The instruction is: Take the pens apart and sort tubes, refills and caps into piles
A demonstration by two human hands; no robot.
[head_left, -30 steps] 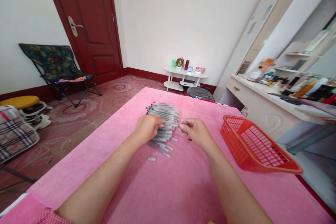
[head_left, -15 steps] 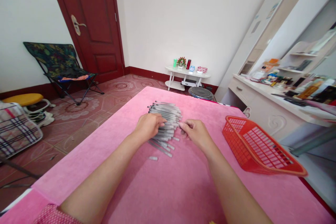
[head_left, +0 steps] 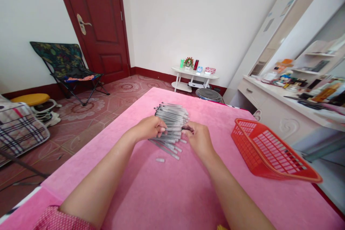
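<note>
A pile of slim clear-grey pens point(head_left: 174, 112) lies on the pink cloth, side by side, with dark tips at the left and pale caps at the right. My left hand point(head_left: 151, 128) is closed in a pinch over the pile's left side. Opposite it, at the right ends, my right hand point(head_left: 198, 136) is closed with thumb and forefinger together. A pen seems to run between the two pinches, though it is hard to tell from the pens beneath. One loose pale pen cap point(head_left: 160, 160) lies apart, nearer to me.
The pink-covered table point(head_left: 167, 194) spreads under my arms. A red plastic basket point(head_left: 250, 154) stands at its right side. Beyond are a dressing table point(head_left: 285, 104) with bottles, a low white stand point(head_left: 182, 86), a folding chair point(head_left: 63, 59) and a yellow stool point(head_left: 31, 99).
My right hand has come in against the pens' right ends, its fingers now pinched. My left hand has shifted slightly and closed more. The whole view has moved a little.
</note>
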